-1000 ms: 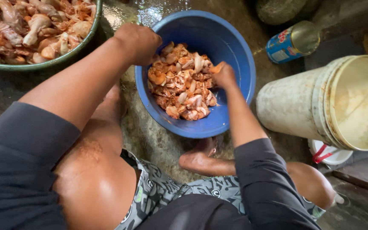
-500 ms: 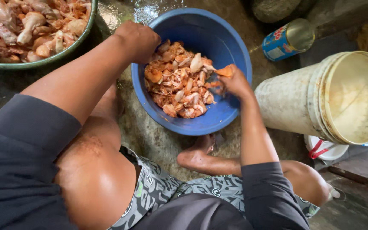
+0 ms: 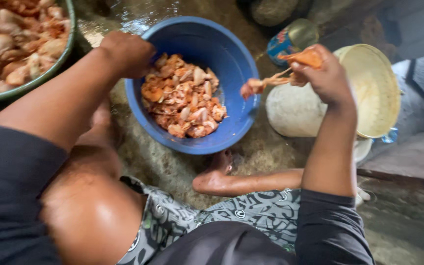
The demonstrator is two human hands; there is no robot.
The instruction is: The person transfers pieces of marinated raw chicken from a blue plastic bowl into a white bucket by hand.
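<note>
Two bare knees and patterned shorts (image 3: 212, 216) fill the near edge of the view, with one foot (image 3: 217, 174) resting on the wet concrete floor (image 3: 172, 167) just below the blue basin (image 3: 231, 64). One blue basin sits on that floor between the person's arms, and one heap of orange-stained chicken pieces (image 3: 182, 95) lies in its bottom. The left hand (image 3: 126, 53) rests on the basin's left rim with the fingers curled over the edge, its grip closed on the rim. The right hand (image 3: 322, 73) is raised to the right of the basin, above the pale bucket (image 3: 295, 110), and its grip is clamped on one chicken piece (image 3: 290, 68); the orange end sits at the fingertips and a stringy strip hangs out to the left toward the basin's right rim. That piece is clear of the heap and held in the air, well apart from the left hand.

One pale bucket lies on its side beyond the right forearm, its open mouth (image 3: 374, 91) facing right. One blue tin can (image 3: 288, 41) lies tipped just past the basin's far right rim. One green-rimmed bowl (image 3: 50, 68) at the far left holds many more chicken pieces, too blurred to count.
</note>
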